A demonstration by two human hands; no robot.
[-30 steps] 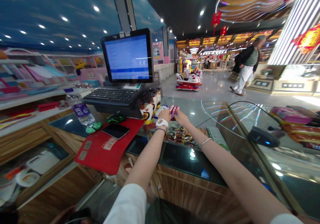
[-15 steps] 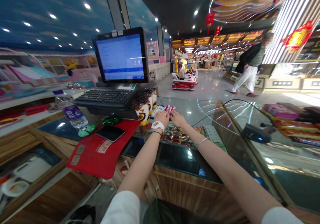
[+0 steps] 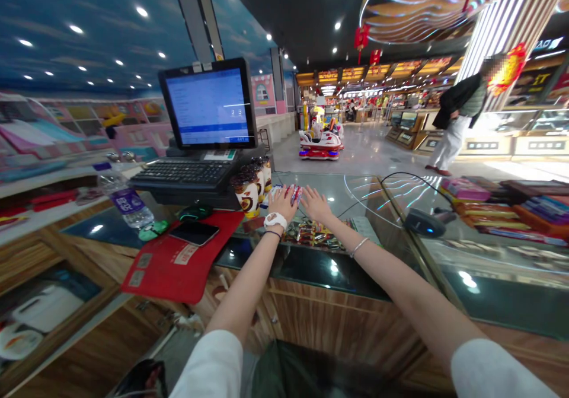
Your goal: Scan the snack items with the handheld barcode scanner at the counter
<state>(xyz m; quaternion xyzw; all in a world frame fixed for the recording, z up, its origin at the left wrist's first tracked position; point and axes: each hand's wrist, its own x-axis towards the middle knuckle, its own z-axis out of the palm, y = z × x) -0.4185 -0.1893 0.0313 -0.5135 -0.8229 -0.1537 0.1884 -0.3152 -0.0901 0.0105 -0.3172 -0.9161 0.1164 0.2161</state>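
My left hand (image 3: 283, 203), with a white watch (image 3: 275, 220) at the wrist, reaches over the glass counter (image 3: 306, 267). Its fingers are stretched out and lie against small red-and-white packets (image 3: 295, 193). Close on the right, my right hand (image 3: 316, 206) is also open, fingers spread beside the same packets and apart from the left hand. The fingers partly cover the packets. Below both hands lie several shiny wrapped snack packets (image 3: 311, 233). Patterned cups (image 3: 249, 196) with dark contents at the top stand in a row left of my left hand.
Left of the cups stand a monitor (image 3: 208, 107) and a keyboard (image 3: 182, 174). A phone (image 3: 195, 233) lies on a red mat (image 3: 178, 270), beside a water bottle (image 3: 131, 205). To the right are a scanner (image 3: 424, 223) with its cable and stacked packages (image 3: 511, 208). A person (image 3: 460, 110) walks beyond the counter.
My right hand has shifted slightly away from the left, and its fingers spread more. The view has turned a little to the right. The walking person has moved further right.
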